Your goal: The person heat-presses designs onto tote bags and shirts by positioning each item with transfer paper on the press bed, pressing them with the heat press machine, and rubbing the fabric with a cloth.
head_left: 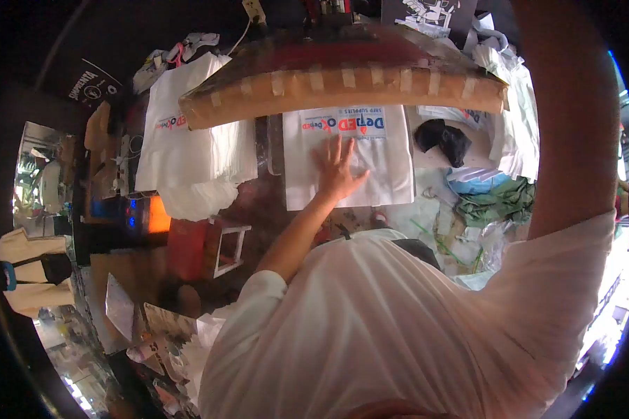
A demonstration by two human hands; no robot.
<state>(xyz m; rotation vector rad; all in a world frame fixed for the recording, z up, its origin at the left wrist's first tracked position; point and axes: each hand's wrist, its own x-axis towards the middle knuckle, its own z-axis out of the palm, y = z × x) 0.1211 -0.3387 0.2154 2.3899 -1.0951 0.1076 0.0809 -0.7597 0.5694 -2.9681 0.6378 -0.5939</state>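
Observation:
My left hand [341,169] lies flat with spread fingers on a white printed bag or sheet [391,185], just below its blue and red lettering. The white piece rests under the raised front of a large press lid [342,85], whose tan edge is patched with strips of tape. The lid hides the far end of the piece. My right arm [573,119] reaches up along the right side, and its hand is beyond the top of the view.
A thick stack of white printed pieces [196,150] stands left of the press. To the right are a black cloth bundle [444,142], more white pieces [514,115] and green crumpled cloth [496,202]. A red stool [189,248] sits at lower left.

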